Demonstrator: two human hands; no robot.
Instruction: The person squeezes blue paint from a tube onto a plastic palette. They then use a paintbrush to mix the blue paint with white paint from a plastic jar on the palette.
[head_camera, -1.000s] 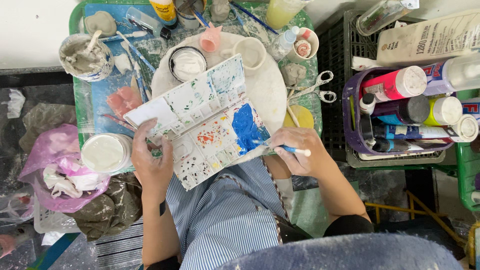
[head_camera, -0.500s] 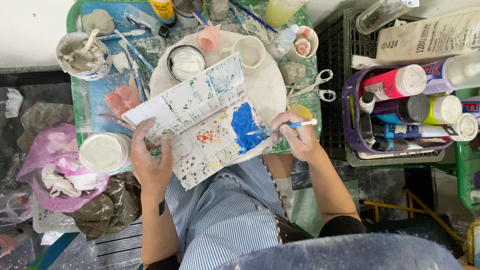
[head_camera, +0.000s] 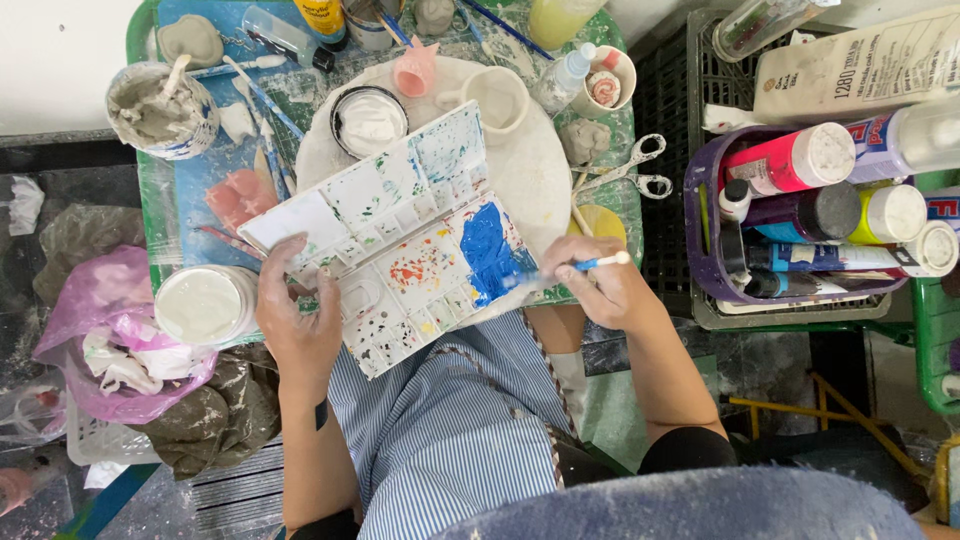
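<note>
My left hand (head_camera: 298, 325) grips the near left edge of a white folding paint palette (head_camera: 395, 235) speckled with colours, which lies tilted over my lap and the table edge. My right hand (head_camera: 600, 288) holds a thin blue paintbrush (head_camera: 570, 268); its tip rests in the big blue paint patch (head_camera: 488, 250) on the palette's right side. Behind the palette sit a round white board (head_camera: 540, 170), a clay mug (head_camera: 497, 98) and a bowl of white slip (head_camera: 369, 120).
A purple basket of paint bottles (head_camera: 820, 205) stands at right. Scissors (head_camera: 625, 175), a small cup (head_camera: 610, 78) and clay lumps lie on the green tray (head_camera: 145, 200). A white lidded tub (head_camera: 203, 303), pink bag (head_camera: 95, 330) and a clay-filled cup (head_camera: 158, 105) are at left.
My right hand moved in from the palette's lower right edge, bringing the brush tip onto the blue paint. The left hand kept its hold on the palette.
</note>
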